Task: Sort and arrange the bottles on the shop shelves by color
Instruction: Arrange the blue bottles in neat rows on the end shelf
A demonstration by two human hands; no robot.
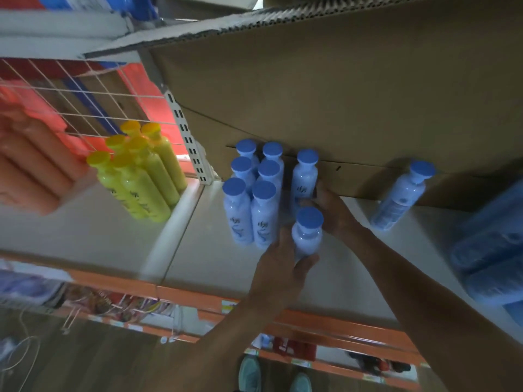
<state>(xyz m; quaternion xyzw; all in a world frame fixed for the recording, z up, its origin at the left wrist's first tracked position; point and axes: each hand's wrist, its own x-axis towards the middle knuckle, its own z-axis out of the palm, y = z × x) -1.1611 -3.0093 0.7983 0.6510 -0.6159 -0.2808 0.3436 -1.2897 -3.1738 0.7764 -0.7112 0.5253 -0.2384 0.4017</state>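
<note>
behind blue bottles (264, 219), cardboard (339, 94); perhaps touching

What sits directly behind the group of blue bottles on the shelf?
A large brown cardboard box stands right behind the blue bottles. Its side hides whatever lies inside or beyond it.

On your shelf (203, 250), a block (254, 199) of six bottles stands before the box (339, 94). Just right of the block stands a single bottle (304, 176); in front of that, your left grip (278, 267) holds a front bottle (307, 239). A lone bottle (402, 196) stands well right. Left, past the upright (192, 148), stands another cluster (141, 174).
</note>
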